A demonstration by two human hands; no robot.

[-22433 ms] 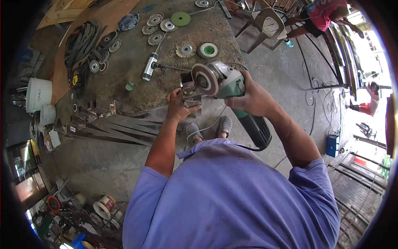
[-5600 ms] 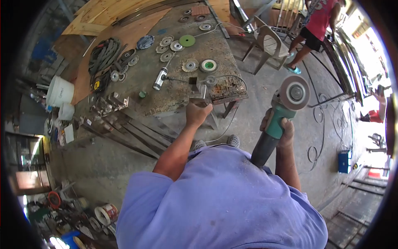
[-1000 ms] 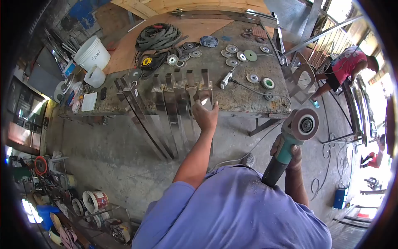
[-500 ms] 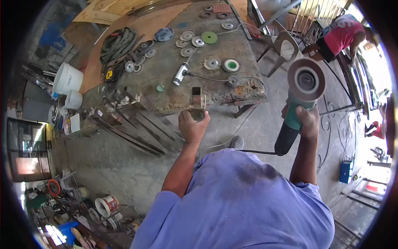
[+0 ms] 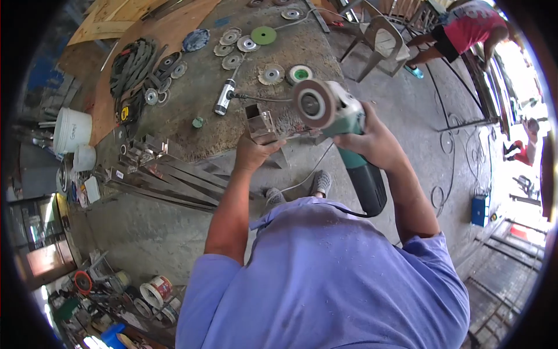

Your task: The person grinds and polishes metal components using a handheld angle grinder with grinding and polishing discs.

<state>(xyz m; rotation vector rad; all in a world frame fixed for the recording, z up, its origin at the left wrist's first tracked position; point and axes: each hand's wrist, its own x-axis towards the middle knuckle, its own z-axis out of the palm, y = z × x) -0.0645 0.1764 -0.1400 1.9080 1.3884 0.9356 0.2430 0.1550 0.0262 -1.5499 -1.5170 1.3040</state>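
My right hand (image 5: 372,142) is wrapped round a green and black angle grinder (image 5: 350,129), raised above the floor near the table's front edge. Its round grinding disc (image 5: 312,104) faces up toward me, a little right of the metal piece and apart from it. With my left hand (image 5: 256,153) I grip a short square metal tube (image 5: 260,123) at the front edge of the worktable (image 5: 192,136). The tube's open end points away from me. Behind it on the table lie a silver cylindrical tool (image 5: 225,98) with a hose and a toothed disc (image 5: 271,74).
Long metal bars (image 5: 174,183) stick out from the table's left side. Several discs, a green disc (image 5: 264,35) and a coiled strap (image 5: 132,67) lie on the table. A plastic chair (image 5: 381,43) stands behind, near a bending person (image 5: 474,35). Cables (image 5: 450,151) cross the floor at right.
The grinder in my right hand has moved left and closer to the tube, its disc tilting. My left hand still holds the tube, which has turned slightly. The view has shifted.
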